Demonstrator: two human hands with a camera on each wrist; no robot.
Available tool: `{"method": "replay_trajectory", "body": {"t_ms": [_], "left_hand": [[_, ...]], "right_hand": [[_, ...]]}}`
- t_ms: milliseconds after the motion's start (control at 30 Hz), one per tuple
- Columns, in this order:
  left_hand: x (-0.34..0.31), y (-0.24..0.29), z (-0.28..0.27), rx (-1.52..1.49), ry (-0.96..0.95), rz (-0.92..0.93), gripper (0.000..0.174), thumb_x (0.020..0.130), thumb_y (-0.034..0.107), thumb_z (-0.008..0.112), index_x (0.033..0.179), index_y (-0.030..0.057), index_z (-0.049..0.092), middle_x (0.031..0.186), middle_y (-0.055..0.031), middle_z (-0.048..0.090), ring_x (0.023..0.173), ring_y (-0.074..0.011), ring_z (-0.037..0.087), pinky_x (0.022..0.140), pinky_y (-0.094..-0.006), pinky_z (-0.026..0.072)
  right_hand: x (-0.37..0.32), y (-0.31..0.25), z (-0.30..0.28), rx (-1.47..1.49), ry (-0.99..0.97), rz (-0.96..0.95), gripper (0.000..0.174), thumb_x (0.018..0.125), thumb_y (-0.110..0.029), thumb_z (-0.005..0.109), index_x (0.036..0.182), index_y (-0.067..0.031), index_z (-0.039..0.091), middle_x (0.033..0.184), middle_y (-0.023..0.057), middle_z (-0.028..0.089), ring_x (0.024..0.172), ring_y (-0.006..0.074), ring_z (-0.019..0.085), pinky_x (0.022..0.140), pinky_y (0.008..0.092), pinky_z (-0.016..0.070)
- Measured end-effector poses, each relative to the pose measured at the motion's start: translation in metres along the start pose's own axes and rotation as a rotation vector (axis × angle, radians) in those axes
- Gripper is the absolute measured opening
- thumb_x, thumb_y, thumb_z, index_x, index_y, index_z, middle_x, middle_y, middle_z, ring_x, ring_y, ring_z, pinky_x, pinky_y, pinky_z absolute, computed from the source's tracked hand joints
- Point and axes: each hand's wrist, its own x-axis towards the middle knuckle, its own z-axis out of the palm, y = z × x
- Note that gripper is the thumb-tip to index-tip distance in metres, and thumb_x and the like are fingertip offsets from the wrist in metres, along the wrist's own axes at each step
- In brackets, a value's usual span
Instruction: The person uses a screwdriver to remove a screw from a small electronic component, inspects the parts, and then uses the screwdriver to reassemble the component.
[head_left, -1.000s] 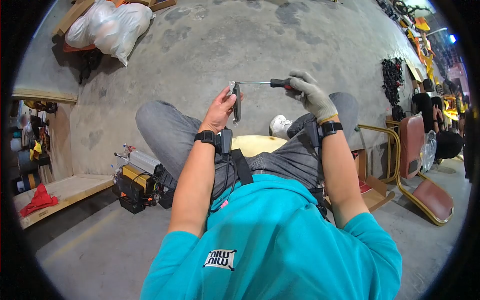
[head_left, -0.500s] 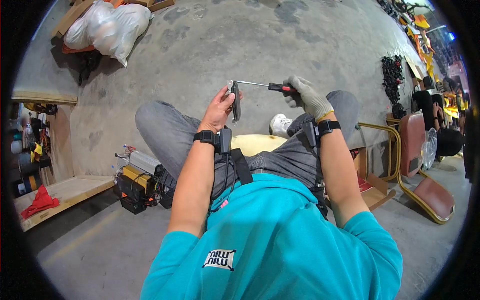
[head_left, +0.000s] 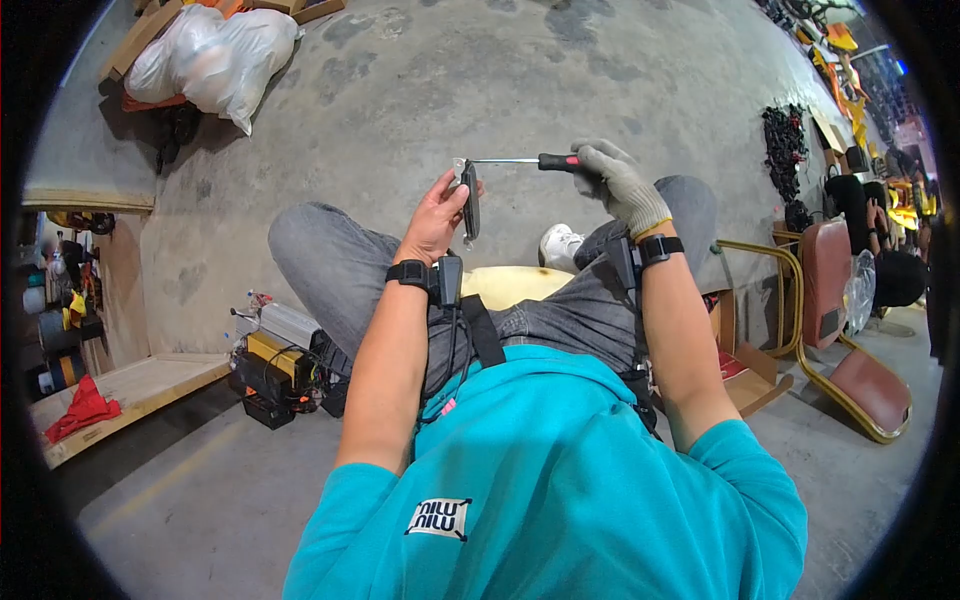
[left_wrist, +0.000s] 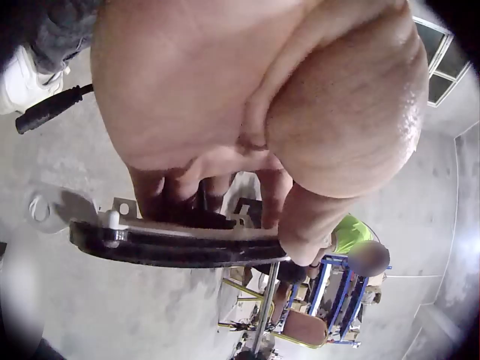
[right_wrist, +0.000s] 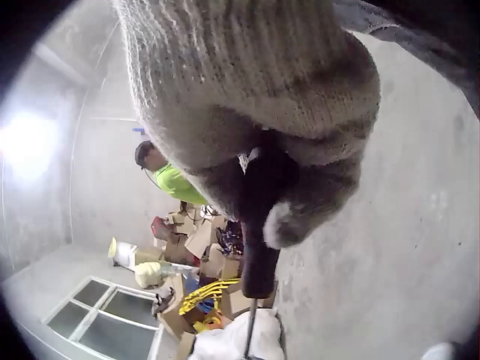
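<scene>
A gold-framed chair (head_left: 825, 318) stands on stained grey floor (head_left: 450, 90).

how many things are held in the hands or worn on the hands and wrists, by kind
Screwdriver: 1, in the right hand
Dark curved part: 1, in the left hand
Knit glove: 1, on the right hand
Strapped wrist device: 2, one on each wrist
Total: 5

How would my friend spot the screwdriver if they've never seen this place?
Start at the big turquoise shirt, then follow the right arm to the gloved right hand. The screwdriver is in its grip. Unlike the dark piece in the bare left hand, it has a long, thin, shiny shaft.
</scene>
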Motion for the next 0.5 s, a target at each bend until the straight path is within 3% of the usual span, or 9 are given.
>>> {"method": "replay_trajectory", "body": {"t_ms": [167,267,333,367,433,500], "left_hand": [[0.000,0.000,0.001,-0.015,0.025,-0.009,0.050,0.099,0.021,0.059,0.142,0.0042,0.039,0.124,-0.0108,0.064,0.116,-0.0196,0.060,0.094,-0.0302,0.0463],[0.000,0.000,0.001,-0.024,0.025,-0.009,0.051,0.098,0.019,0.059,0.142,0.0034,0.038,0.125,-0.0110,0.063,0.117,-0.0197,0.060,0.094,-0.0295,0.0466],[0.000,0.002,0.003,-0.022,0.008,-0.010,0.052,0.098,0.019,0.060,0.143,0.0031,0.037,0.125,-0.0112,0.063,0.117,-0.0198,0.059,0.094,-0.0290,0.0467],[-0.001,0.002,0.003,0.001,-0.015,-0.010,0.053,0.098,0.018,0.060,0.143,0.0031,0.037,0.125,-0.0111,0.063,0.118,-0.0200,0.058,0.095,-0.0291,0.0463],[0.000,0.002,0.008,0.021,-0.047,-0.019,0.054,0.097,0.017,0.061,0.144,0.0031,0.037,0.126,-0.0111,0.062,0.119,-0.0202,0.057,0.096,-0.0291,0.0459],[0.001,0.000,0.011,0.034,-0.135,0.005,0.055,0.097,0.015,0.061,0.145,0.0025,0.038,0.127,-0.0109,0.061,0.121,-0.0204,0.056,0.099,-0.0288,0.0442]], "right_hand": [[-0.004,-0.004,0.002,0.028,0.093,-0.082,0.033,0.095,-0.023,0.062,0.119,-0.0005,0.058,0.091,0.0080,0.063,0.071,0.0130,0.063,0.057,0.0253,0.0545],[0.007,0.004,-0.012,0.095,0.066,-0.055,0.031,0.095,-0.022,0.061,0.115,0.0015,0.057,0.093,0.0099,0.062,0.069,0.0150,0.062,0.061,0.0254,0.0571],[0.011,0.005,-0.016,0.389,0.093,0.070,0.029,0.095,-0.022,0.061,0.113,0.0005,0.057,0.093,0.0105,0.062,0.073,0.0162,0.063,0.061,0.0248,0.0563],[0.012,0.006,-0.018,0.388,0.093,0.070,0.029,0.095,-0.022,0.061,0.113,0.0005,0.057,0.093,0.0105,0.062,0.073,0.0162,0.063,0.061,0.0248,0.0563],[0.002,-0.002,-0.004,0.459,-0.130,0.059,0.029,0.094,-0.022,0.063,0.111,0.0006,0.056,0.093,0.0113,0.063,0.075,0.0180,0.065,0.062,0.0273,0.0565],[0.000,0.000,0.011,0.315,-0.167,0.076,0.033,0.092,-0.020,0.065,0.114,0.0019,0.054,0.094,0.0118,0.063,0.077,0.0195,0.066,0.069,0.0321,0.0579]]}}
